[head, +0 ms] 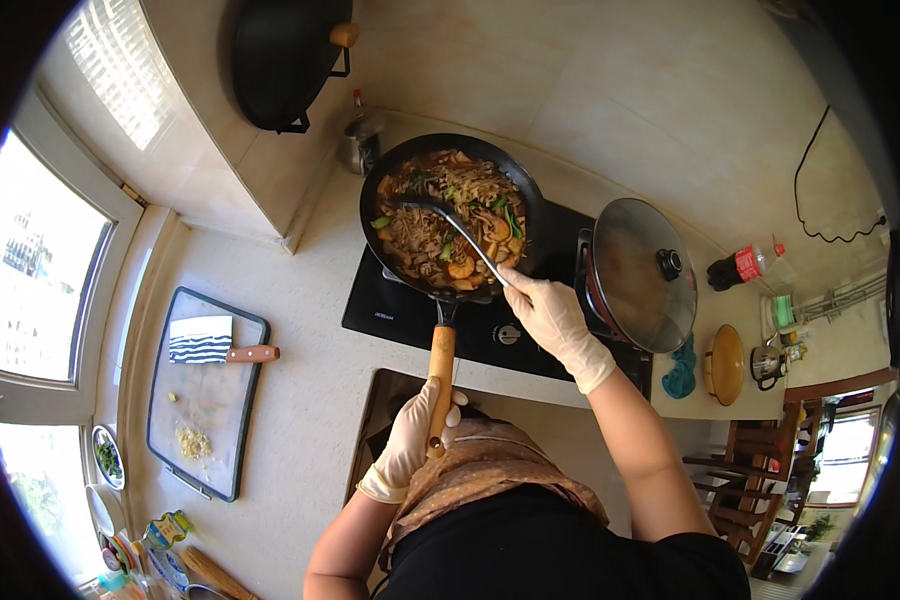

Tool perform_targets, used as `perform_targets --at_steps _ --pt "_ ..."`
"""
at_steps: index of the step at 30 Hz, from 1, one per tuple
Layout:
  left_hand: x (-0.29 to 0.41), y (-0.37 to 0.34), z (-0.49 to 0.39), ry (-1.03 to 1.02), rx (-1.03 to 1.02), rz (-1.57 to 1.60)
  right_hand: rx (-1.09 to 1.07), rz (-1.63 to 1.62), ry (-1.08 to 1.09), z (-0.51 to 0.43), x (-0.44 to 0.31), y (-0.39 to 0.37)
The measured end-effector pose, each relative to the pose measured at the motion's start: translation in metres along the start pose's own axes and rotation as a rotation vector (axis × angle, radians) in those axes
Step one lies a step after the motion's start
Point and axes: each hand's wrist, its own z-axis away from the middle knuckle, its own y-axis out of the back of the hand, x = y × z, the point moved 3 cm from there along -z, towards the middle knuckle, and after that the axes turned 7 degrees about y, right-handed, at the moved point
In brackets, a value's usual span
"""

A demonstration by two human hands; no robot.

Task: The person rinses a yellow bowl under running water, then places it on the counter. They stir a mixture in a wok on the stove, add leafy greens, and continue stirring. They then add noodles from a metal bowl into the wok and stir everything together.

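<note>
A black wok [531,196] sits over the left side of a black gas cooktop [420,319]. In it lies a saucy mix of food [450,217]: thin mushrooms or noodles, shrimp, green vegetable pieces and pale chunks. My left hand [412,431], in a thin pale glove, is wrapped around the wok's wooden handle [441,356]. Gloved as well, my right hand [547,315] grips the handle of a metal spatula or ladle [472,240]. Its dark head dips into the food at the wok's left and is partly hidden there.
A glass-lidded pan [637,277] occupies the cooktop's right side. To the left, a cutting board [210,405] bears a cleaver [214,345] and minced garlic [193,442]. A cola bottle [736,268], a teal cloth [680,371] and a yellowish bowl [726,365] stand farther right.
</note>
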Motion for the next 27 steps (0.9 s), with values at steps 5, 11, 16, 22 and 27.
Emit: perform_targets --at_steps 5,11,16,22,27 --pt "-0.001 0.003 -0.001 -0.004 -0.009 0.016 -0.104 -0.225 -0.172 0.021 -0.003 0.043" --pt "-0.001 0.002 0.0 0.008 -0.016 0.037 0.083 -0.338 -0.169 -0.009 0.037 0.088" --pt "0.0 0.001 0.0 0.009 -0.011 0.008 0.045 -0.696 -0.504 -0.018 0.098 0.065" --pt "0.003 -0.003 0.003 0.032 -0.013 0.034 -0.044 -1.284 -0.708 -0.012 0.085 0.025" --pt "0.002 -0.001 0.003 0.03 -0.03 0.058 -0.076 -1.154 -0.623 0.009 0.071 0.024"
